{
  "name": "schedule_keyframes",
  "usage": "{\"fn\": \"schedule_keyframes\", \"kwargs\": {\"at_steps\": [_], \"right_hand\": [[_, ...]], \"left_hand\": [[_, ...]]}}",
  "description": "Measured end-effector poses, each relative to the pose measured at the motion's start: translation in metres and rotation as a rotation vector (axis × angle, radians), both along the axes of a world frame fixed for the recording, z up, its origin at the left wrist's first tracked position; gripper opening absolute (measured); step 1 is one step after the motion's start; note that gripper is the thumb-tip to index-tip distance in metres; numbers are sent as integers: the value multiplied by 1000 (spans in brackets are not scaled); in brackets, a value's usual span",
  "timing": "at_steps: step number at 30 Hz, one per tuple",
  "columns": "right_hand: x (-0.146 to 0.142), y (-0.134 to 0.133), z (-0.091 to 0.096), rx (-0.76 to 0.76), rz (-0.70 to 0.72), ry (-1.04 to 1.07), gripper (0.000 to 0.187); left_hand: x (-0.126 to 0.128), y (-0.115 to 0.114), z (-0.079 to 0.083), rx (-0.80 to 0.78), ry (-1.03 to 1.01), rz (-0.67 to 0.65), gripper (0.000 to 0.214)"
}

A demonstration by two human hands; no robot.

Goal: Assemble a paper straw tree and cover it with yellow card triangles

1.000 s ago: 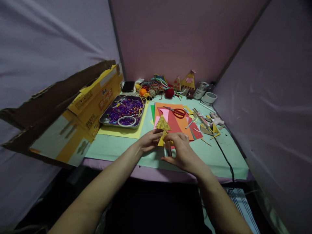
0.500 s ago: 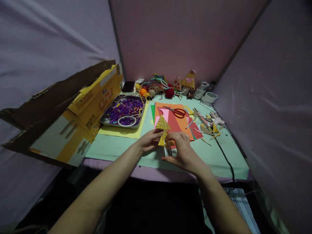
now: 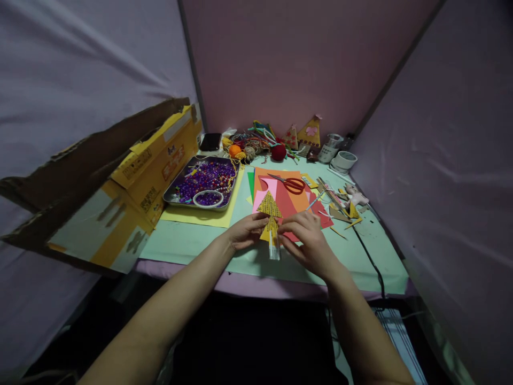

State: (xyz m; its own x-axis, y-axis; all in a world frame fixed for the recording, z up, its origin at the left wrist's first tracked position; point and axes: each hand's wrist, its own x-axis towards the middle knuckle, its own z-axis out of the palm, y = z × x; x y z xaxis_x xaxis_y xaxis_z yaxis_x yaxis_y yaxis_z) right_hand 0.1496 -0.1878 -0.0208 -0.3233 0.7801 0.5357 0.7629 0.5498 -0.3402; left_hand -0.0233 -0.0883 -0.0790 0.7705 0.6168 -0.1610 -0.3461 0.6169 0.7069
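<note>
A yellow printed cardboard tree (image 3: 270,206) made of triangular pieces, with a pale strip for a trunk, is held up above the table's front part. My left hand (image 3: 249,231) grips its left edge between thumb and fingers. My right hand (image 3: 306,240) is at the tree's right side, fingers curled, fingertips at the lower triangle's edge; whether they pinch it I cannot tell. Just beyond lie coloured paper sheets (image 3: 286,208) in red, orange, pink and green, with red-handled scissors (image 3: 293,185) on top.
On the left, a metal tray (image 3: 229,207) of purple beads holds a white ring (image 3: 208,199), beside a yellow cardboard box (image 3: 148,176). Yarn balls (image 3: 278,153) and decorated triangles (image 3: 310,133) stand at the back. Tape rolls (image 3: 344,160) and cardboard scraps (image 3: 340,214) are on the right.
My right hand has shifted right, off the front of the trunk to the tree's right side, so more of the tree shows. My left hand keeps its hold.
</note>
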Motion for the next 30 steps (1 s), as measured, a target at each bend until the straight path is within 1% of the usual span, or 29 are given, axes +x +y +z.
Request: {"fn": "schedule_keyframes", "kwargs": {"at_steps": [2, 4, 9, 14, 19, 25, 30], "right_hand": [[-2, 6, -4, 105, -65, -75, 4], [-4, 11, -7, 158, -66, -139, 5], [-9, 14, -8, 198, -50, -233, 11], [-11, 18, -10, 237, -50, -319, 10], [-12, 19, -14, 226, -52, -336, 10], [-8, 11, -7, 131, -73, -243, 10], [-7, 11, -6, 124, -27, -262, 11]], "left_hand": [[0, 0, -1, 4, 8, -8, 35], [0, -1, -1, 0, 24, -9, 36], [0, -2, -1, -9, 33, -30, 41], [0, -3, -1, -6, 17, -46, 37], [1, -3, 2, 10, 10, -64, 36], [0, -2, 1, 10, 13, -28, 34], [-1, -2, 1, 24, 39, -38, 34]]}}
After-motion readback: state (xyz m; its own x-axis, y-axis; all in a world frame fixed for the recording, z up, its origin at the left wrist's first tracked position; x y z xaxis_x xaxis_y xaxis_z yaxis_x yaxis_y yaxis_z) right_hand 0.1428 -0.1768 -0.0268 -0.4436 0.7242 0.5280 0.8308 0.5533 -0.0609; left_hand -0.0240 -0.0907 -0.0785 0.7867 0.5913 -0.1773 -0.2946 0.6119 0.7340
